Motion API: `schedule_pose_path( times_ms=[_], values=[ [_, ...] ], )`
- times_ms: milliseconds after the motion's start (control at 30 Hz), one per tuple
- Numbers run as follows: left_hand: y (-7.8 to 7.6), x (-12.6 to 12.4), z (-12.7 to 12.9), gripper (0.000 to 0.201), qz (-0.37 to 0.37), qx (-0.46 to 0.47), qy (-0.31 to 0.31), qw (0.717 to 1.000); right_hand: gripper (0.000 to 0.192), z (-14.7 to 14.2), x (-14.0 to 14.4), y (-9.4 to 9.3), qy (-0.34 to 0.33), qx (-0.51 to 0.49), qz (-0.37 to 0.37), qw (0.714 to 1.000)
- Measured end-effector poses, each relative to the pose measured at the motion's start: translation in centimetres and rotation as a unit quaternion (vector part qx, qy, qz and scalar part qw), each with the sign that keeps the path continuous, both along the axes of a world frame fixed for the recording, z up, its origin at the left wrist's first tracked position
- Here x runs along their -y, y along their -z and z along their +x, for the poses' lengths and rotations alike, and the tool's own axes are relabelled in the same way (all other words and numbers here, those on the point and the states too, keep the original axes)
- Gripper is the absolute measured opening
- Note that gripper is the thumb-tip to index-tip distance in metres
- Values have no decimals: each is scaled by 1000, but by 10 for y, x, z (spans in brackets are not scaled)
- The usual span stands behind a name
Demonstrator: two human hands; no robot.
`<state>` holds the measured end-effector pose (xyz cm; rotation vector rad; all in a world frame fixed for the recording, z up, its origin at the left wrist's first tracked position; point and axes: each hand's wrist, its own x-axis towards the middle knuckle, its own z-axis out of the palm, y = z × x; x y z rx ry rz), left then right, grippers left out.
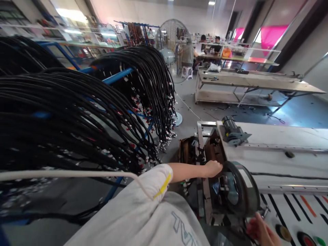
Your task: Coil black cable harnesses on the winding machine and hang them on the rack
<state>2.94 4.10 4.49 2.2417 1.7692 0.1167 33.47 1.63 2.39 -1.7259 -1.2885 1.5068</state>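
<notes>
Black belt guard (242, 191), a curved, smooth housing at the near end of the conveyor machine, sits just below the pale tabletop (282, 150) edge, and both hands meet at it. The left hand (212, 168) reaches out from a white sleeve (151, 184) with a yellow mark and closes its grip over the guard's upper rim, fingers curled down over the edge. The right hand (261, 230) is at the guard's lower end near the bottom of the view; it is blurred and cut off by the frame, so whether its grip is clenched or released cannot be told. No writing on the guard or the machine can be read; a pale grey graphic on the shirt (179, 223) is too partial to make out.

Behind the guard, a grey metal motor (232, 131) is bolted at the tabletop corner. Black and orange stripes (294, 206) mark the white surface to the right, beside round buttons (304, 239) in red and green. To the left, thick bundles of glossy black cables (77, 116) with small white and red connectors hang over blue racks (118, 76). Farther off stand a wire-caged floor fan (174, 48), a long workbench (251, 82) and seated people (210, 44).
</notes>
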Motion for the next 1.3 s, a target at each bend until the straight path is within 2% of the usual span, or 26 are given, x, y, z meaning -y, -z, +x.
schedule_pose_path(
  times_ms=[67,133,200,267,367,433,467,567,600,667,767,833,900,1000,1033,1067,1133,1200,1267,1300],
  values=[
    [-11,12,-12,19,3,15,49,999,49,-52,17,-5,-58,-48,-98,992],
    [-19,29,-27,21,6,24,95,995,56,-111,27,-6,-104,-126,-124,979],
    [-22,53,-45,27,14,40,113,993,55,-160,25,-3,-101,-207,-110,967],
    [-21,82,-67,37,40,65,106,991,48,-187,13,1,-56,-281,-99,953],
    [-6,132,-107,49,90,87,76,989,27,-186,-21,11,44,-323,-58,944],
    [11,166,-134,50,78,73,30,994,15,-170,-44,16,97,-301,7,949],
    [22,182,-148,50,54,59,-7,997,14,-163,-53,17,113,-287,43,950],
    [55,213,-183,54,-57,19,-159,985,36,-158,-54,15,125,-276,107,947],
    [63,215,-192,56,-107,21,-195,975,42,-164,-46,14,116,-287,108,945],
    [73,206,-202,52,-192,80,-218,954,48,-184,-20,14,82,-315,81,942],
    [68,159,-191,31,-220,278,-164,921,56,-217,27,22,-7,-315,25,949],
    [57,119,-164,26,-241,398,-105,879,58,-234,59,32,-81,-269,22,960],
    [43,84,-125,25,-314,463,-52,827,55,-247,91,40,-150,-202,44,967],
    [22,60,-68,33,-395,509,-36,764,46,-269,128,43,-270,-125,64,953],
    [17,58,-56,34,-392,515,-54,760,44,-275,133,42,-322,-100,56,940],
    [13,59,-49,30,-365,511,-82,774,42,-279,134,41,-357,-86,40,929],
    [9,67,-52,27,-342,499,-92,791,32,-278,126,39,-358,-99,25,928],
    [11,86,-71,32,-320,501,-80,800,23,-262,108,35,-311,-127,23,942],
    [16,112,-94,38,-284,493,-73,819,18,-239,83,29,-233,-169,41,957],
    [19,127,-104,41,-270,489,-73,827,16,-227,69,25,-169,-215,57,960]
  ],
)
